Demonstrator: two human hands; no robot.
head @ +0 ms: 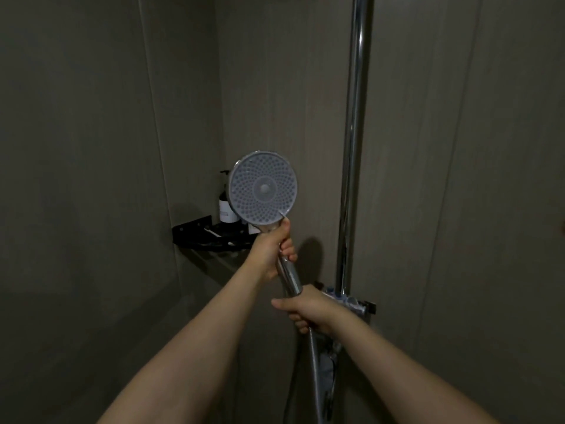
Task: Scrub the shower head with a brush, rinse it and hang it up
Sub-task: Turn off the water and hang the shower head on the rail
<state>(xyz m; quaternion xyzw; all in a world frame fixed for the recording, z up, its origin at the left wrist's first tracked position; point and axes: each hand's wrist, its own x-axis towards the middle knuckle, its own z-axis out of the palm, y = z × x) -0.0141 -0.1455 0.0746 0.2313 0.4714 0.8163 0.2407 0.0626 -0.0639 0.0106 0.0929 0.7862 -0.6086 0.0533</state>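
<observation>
The shower head (263, 188) is held upright in the middle of the view, its round pale nozzle face turned toward me. My left hand (272, 250) grips the chrome handle just below the face. My right hand (308, 310) is closed around the lower end of the handle, where the metal hose (315, 362) joins and drops down out of view. No brush is visible.
A chrome riser pipe (354, 142) runs up the wall on the right, with a mixer fitting (351, 302) at its foot behind my right hand. A black corner shelf (208, 237) holds a pump bottle (227, 206) behind the shower head. Grey panelled walls enclose the stall.
</observation>
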